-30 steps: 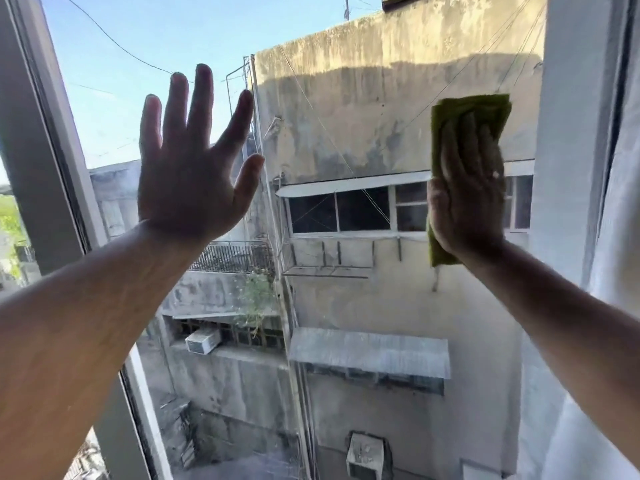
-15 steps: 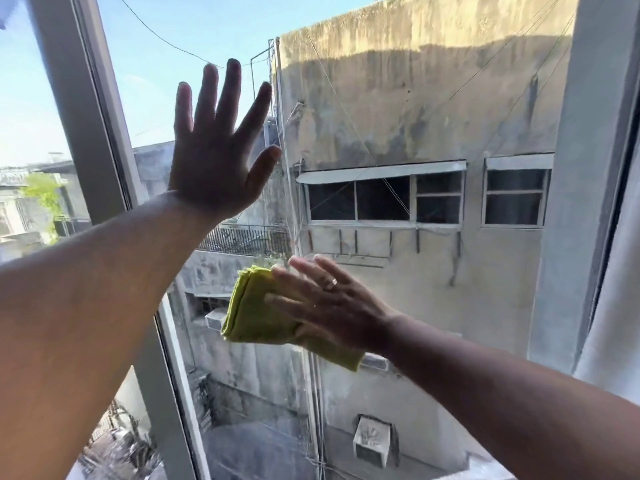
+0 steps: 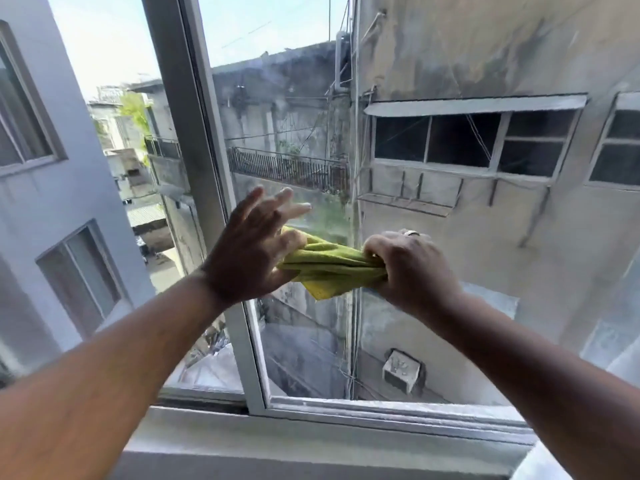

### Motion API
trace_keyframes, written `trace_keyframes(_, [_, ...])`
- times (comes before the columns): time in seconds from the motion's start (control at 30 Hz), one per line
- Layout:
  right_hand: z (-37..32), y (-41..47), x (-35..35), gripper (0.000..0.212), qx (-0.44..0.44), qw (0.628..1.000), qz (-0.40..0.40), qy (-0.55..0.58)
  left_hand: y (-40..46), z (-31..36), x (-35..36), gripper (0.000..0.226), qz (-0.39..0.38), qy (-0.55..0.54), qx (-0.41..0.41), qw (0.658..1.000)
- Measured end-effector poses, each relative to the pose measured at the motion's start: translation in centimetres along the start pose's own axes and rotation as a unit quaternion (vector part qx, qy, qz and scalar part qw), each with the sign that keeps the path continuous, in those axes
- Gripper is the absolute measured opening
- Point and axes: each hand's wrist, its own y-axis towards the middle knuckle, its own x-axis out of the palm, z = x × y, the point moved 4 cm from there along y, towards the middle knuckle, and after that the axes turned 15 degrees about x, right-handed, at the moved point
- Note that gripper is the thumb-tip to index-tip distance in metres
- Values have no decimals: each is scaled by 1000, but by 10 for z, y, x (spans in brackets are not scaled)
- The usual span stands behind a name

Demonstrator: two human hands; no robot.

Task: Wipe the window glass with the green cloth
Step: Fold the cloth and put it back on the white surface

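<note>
The green cloth [image 3: 329,268] is bunched up between my two hands in front of the window glass [image 3: 450,271]. My right hand [image 3: 412,268] is clenched around its right end, a ring showing on one finger. My left hand [image 3: 256,247] touches the cloth's left end with thumb and palm; its other fingers are spread and point up toward the pane. Neither hand lies flat on the glass. The cloth's lower corner hangs down a little below the hands.
A grey vertical window frame [image 3: 194,161] stands just left of my hands. The bottom rail and sill [image 3: 346,417] run below. A pale curtain edge [image 3: 616,341] is at the far right. Buildings show outside.
My right hand swept the cloth from upper right down to the lower middle, then bunched it. My left hand left the glass and came down to the cloth. The view tilted down.
</note>
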Motion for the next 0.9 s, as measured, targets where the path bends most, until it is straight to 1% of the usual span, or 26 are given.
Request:
trace_keyframes(0.03, [0, -9, 10, 20, 20, 996, -76, 31, -19, 5, -3, 29, -17, -78, -21, 997])
trace_keyframes(0.07, [2, -20, 22, 17, 46, 982, -166, 73, -39, 11, -6, 24, -36, -170, -62, 983])
trace_keyframes(0.1, [0, -35, 39, 15, 82, 949, -267, 145, -67, 20, -7, 19, -59, -269, -135, 952])
trace_keyframes(0.13, [-4, -52, 57, 14, 127, 893, -357, 242, -98, 31, -6, 17, -68, -359, -229, 902])
trace_keyframes(0.17, [-11, -74, 78, 12, 177, 822, -423, 338, -132, 47, -3, 18, -60, -440, -327, 834])
trace_keyframes(0.2, [-22, -97, 101, 12, 226, 751, -466, 410, -169, 68, 2, 18, -42, -503, -420, 754])
trace_keyframes(0.23, [-33, -120, 125, 11, 273, 696, -486, 453, -203, 90, 9, 16, -20, -537, -501, 679])
trace_keyframes(0.27, [-48, -147, 155, 8, 319, 657, -495, 471, -244, 117, 17, 12, -11, -552, -572, 607])
trace_keyframes(0.3, [-66, -177, 186, 4, 370, 623, -496, 478, -284, 145, 25, 10, -5, -572, -628, 528])
trace_keyframes(0.37, [-100, -240, 240, 12, 466, 566, -489, 472, -353, 201, 37, 30, 4, -619, -699, 356])
trace_keyframes(0.4, [-116, -270, 262, 17, 504, 542, -489, 461, -381, 225, 41, 34, -1, -634, -714, 297])
trace_keyframes(0.43, [-134, -303, 286, 22, 532, 525, -496, 442, -413, 247, 43, 41, -5, -643, -720, 261])
trace_keyframes(0.5, [-163, -360, 325, 38, 569, 505, -512, 400, -473, 289, 48, 58, -36, -667, -712, 216])
trace_keyframes(0.53, [-174, -386, 343, 45, 589, 496, -511, 383, -503, 311, 51, 63, -60, -676, -709, 193])
trace_keyframes(0.57, [-184, -411, 361, 48, 609, 487, -504, 372, -529, 329, 55, 64, -81, -673, -712, 181])
trace_keyframes(0.6, [-192, -434, 380, 48, 630, 478, -494, 361, -557, 346, 61, 62, -102, -657, -724, 182])
trace_keyframes(0.63, [-199, -457, 399, 45, 650, 470, -481, 353, -584, 359, 68, 56, -115, -632, -742, 189])
trace_keyframes(0.67, [-203, -479, 417, 42, 670, 461, -469, 343, -610, 372, 77, 45, -124, -603, -761, 203])
trace_keyframes(0.7, [-206, -502, 435, 37, 690, 454, -457, 331, -635, 384, 87, 29, -131, -561, -791, 207])
trace_keyframes(0.73, [-208, -520, 449, 29, 703, 450, -452, 316, -654, 395, 96, 10, -130, -514, -824, 202])
trace_keyframes(0.77, [-210, -541, 467, 20, 712, 446, -451, 300, -675, 406, 106, 8, -129, -467, -853, 194])
trace_keyframes(0.83, [-213, -579, 499, 10, 724, 439, -459, 269, -714, 432, 128, 32, -148, -396, -888, 179])
trace_keyframes(0.87, [-215, -593, 513, 9, 729, 440, -458, 255, -725, 442, 137, 36, -152, -385, -893, 175])
trace_keyframes(0.9, [-215, -604, 524, 10, 732, 448, -452, 243, -732, 450, 146, 35, -140, -390, -894, 168])
